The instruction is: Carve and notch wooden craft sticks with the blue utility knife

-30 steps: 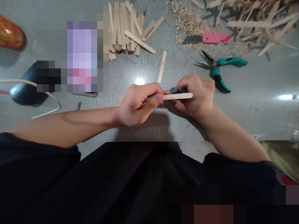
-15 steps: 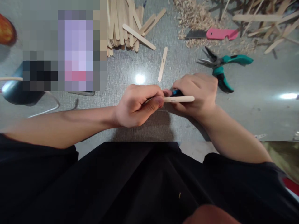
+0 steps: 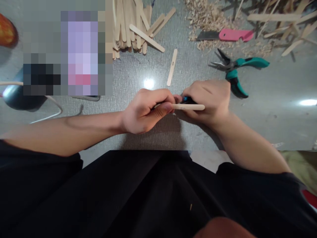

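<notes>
My left hand (image 3: 148, 110) is closed, pinching a wooden craft stick (image 3: 189, 107) between thumb and fingers. The stick's rounded end points right, in front of my right hand (image 3: 210, 96). That hand is curled around a dark tool with a shiny blue part (image 3: 186, 99); most of it is hidden, so its kind cannot be told. Both hands nearly meet at the fingertips, above the table's front edge. Just beyond them lies a shorter craft stick with a small slot (image 3: 172, 67).
A pile of craft sticks (image 3: 123, 28) lies at the back. Wood shavings (image 3: 210, 19), a pink-handled knife (image 3: 235, 35) and teal-handled pliers (image 3: 232, 66) are at the right back. More sticks (image 3: 274, 18) lie far right. A dark rounded object (image 3: 22, 99) with a cable stands left, beside a blurred-out area.
The craft stick in my left hand has tilted slightly, its free end a touch lower. Both hands keep their grip and almost the same place.
</notes>
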Demonstrator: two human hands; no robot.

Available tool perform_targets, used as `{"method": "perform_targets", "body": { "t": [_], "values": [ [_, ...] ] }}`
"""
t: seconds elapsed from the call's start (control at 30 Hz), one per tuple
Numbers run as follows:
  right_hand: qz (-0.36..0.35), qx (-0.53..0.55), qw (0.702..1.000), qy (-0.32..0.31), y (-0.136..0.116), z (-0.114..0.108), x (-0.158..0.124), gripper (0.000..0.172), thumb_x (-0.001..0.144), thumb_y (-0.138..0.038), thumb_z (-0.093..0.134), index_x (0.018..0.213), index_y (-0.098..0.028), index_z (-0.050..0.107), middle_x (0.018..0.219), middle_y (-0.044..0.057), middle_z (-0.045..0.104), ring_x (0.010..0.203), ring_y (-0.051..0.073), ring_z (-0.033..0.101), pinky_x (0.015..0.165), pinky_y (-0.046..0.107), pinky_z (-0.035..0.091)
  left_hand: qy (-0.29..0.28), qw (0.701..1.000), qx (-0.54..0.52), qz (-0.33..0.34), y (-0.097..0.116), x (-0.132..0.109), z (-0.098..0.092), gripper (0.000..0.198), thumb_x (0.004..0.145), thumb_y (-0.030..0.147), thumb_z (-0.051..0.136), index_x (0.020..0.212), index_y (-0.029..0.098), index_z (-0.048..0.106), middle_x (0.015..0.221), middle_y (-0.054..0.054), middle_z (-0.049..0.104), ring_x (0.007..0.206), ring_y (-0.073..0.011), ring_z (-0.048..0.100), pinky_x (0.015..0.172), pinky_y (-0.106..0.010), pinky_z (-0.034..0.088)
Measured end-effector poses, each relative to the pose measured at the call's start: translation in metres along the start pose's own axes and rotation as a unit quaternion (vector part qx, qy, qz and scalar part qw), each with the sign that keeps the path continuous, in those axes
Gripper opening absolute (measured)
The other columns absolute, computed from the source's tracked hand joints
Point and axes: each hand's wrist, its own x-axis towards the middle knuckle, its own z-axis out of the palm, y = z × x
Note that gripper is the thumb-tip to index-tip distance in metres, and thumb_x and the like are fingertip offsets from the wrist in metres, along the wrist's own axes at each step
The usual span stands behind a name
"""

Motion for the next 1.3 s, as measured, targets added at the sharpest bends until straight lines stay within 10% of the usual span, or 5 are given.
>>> {"method": "perform_targets", "body": {
  "t": [0.43, 1.07, 1.3],
  "values": [
    [-0.048, 0.017, 0.996, 0.074, 0.005, 0.011, -0.004, 0.068, 0.121, -0.08, 0.048, 0.081, -0.026, 0.06, 0.067, 0.002, 0.058, 0.058, 0.018, 0.047, 0.061, 0.041, 0.029, 0.006, 0.995, -0.094, 0.043, -0.001, 0.005, 0.006, 0.043, 0.124, 0.047, 0.064, 0.092, 0.02, 0.07, 0.066, 0.003, 0.057, 0.058, -0.0105, 0.057, 0.064, -0.027, 0.054],
    [-0.085, 0.041, 0.99, 0.106, 0.003, 0.01, -0.001, 0.057, 0.123, -0.061, 0.061, 0.079, -0.026, 0.054, 0.064, -0.001, 0.051, 0.057, 0.016, 0.041, 0.059, 0.04, 0.025, -0.011, 0.988, -0.136, -0.065, -0.001, 0.012, 0.002, 0.044, 0.114, 0.044, 0.08, 0.078, 0.022, 0.071, 0.063, -0.001, 0.065, 0.063, -0.0154, 0.064, 0.073, -0.034, 0.063],
    [-0.043, 0.046, 0.997, 0.041, 0.005, 0.007, 0.0, 0.067, 0.118, -0.079, 0.058, 0.077, -0.027, 0.06, 0.062, 0.0, 0.048, 0.055, 0.017, 0.041, 0.059, 0.041, 0.028, -0.015, 0.983, -0.168, -0.073, -0.003, 0.015, 0.003, 0.053, 0.113, 0.06, 0.082, 0.078, 0.022, 0.071, 0.064, -0.003, 0.065, 0.074, -0.0193, 0.071, 0.072, -0.033, 0.06]
  ]
}}
